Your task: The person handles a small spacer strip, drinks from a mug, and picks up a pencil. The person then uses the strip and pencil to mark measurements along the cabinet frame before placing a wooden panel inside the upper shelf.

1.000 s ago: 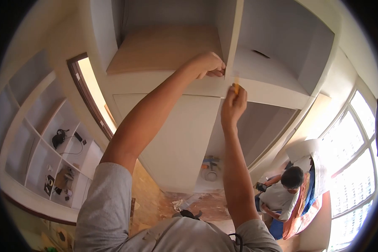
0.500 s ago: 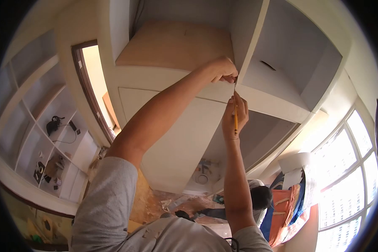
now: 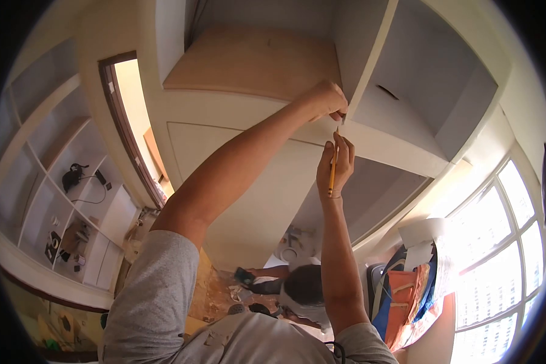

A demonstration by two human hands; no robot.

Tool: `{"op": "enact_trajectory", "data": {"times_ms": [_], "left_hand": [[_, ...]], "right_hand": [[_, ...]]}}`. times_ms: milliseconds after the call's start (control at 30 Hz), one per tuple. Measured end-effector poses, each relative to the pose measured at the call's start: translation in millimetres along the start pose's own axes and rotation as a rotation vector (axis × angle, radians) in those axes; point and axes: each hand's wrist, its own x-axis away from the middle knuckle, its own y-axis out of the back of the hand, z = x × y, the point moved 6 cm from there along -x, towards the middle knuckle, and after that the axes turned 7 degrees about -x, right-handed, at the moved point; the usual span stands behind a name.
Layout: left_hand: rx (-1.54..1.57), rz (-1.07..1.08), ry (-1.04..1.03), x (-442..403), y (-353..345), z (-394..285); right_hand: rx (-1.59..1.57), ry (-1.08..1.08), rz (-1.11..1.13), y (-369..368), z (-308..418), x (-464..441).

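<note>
My left hand (image 3: 329, 100) is closed at the front rail of the white cabinet (image 3: 400, 142), near the foot of the upright divider. A small, thin, pale piece (image 3: 343, 119) shows at its fingertips, too small to name. My right hand (image 3: 340, 161), just below, grips a yellow pencil (image 3: 332, 173) with its point upward. The tip lies close under my left fingers, against the pale rail. Below my left forearm is a flat white panel (image 3: 242, 176) on the cabinet front.
A brown board (image 3: 255, 60) lies in the upper compartment. A slot (image 3: 387, 92) is cut in the right shelf. Below, a co-worker (image 3: 306, 285) bends near the floor. Bags (image 3: 403, 291) hang by the window (image 3: 497, 261); shelves (image 3: 36, 176) with tools stand left.
My right hand and the pencil have dropped slightly away from my left fingers. The co-worker has moved left, with an arm reaching out over the floor. My view has shifted a little.
</note>
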Motion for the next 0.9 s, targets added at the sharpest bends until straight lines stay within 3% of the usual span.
{"op": "enact_trajectory", "data": {"times_ms": [167,267,333,633,800,833,867,900], "left_hand": [[0.072,-0.062,-0.123,-9.5,-3.3,7.4],[0.051,-0.110,-0.095,-3.9,-4.9,5.7],[0.046,-0.096,-0.115,-8.1,-5.3,7.8],[-0.022,-0.144,-0.162,-3.9,-3.4,2.5],[-0.059,-0.064,-0.177,-3.7,3.6,1.6],[-0.133,-0.124,-0.288,-4.2,12.7,-4.7],[-0.210,-0.181,-0.398,-3.0,19.0,-8.2],[-0.329,-0.214,-0.411,17.9,27.5,-26.2]], "right_hand": [[-0.070,-0.065,-0.060,19.0,5.2,-8.1],[0.039,-0.089,-0.100,33.2,7.2,-25.6],[-0.033,-0.257,-0.032,27.4,-2.1,-44.8],[0.164,-0.190,0.128,-7.9,-11.9,-66.5],[0.120,-0.200,-0.028,13.5,-1.2,-65.9],[0.116,-0.019,-0.164,23.5,2.2,-64.7],[0.117,-0.018,-0.164,29.3,2.7,-64.0],[0.020,-0.212,-0.185,37.9,-7.3,-59.7]]}}
